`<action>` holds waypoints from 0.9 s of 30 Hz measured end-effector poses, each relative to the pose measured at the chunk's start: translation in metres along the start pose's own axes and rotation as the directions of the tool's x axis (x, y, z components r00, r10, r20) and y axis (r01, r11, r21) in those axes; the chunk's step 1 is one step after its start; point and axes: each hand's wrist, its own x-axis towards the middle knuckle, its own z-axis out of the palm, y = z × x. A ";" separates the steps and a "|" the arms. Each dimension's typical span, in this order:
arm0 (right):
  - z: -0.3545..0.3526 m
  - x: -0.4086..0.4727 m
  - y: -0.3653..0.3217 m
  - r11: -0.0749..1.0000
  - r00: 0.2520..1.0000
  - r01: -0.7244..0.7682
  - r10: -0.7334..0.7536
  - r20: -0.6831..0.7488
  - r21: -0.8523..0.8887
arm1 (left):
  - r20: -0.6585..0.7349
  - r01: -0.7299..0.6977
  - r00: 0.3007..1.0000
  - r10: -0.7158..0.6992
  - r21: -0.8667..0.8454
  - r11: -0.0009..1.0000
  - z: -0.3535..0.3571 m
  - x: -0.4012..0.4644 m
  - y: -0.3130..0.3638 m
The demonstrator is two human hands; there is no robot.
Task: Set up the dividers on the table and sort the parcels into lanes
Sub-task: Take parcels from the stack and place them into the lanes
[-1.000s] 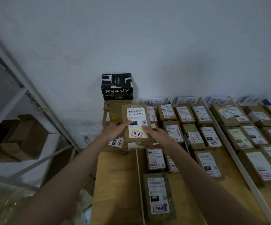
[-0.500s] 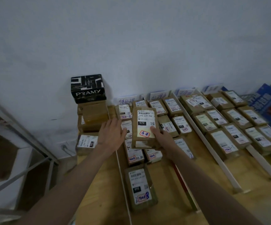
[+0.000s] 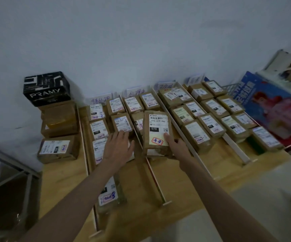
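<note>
White strip dividers already lie across the wooden surface, lanes mostly filled with brown labelled parcels. The right hand pinches one brown parcel labelled 070 above a middle lane; the left hand hovers, fingers spread.

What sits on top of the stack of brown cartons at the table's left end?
A black box printed PRAMY sits on the top brown carton, against the wall. Two more cartons lie below. Anything behind the stack is hidden.
</note>
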 end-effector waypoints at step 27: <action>-0.322 0.119 0.045 0.995 0.998 -0.057 0.059 -0.030 0.079 | 0.034 -0.072 0.996 0.080 -0.200 0.977 0.072 0.134 0.336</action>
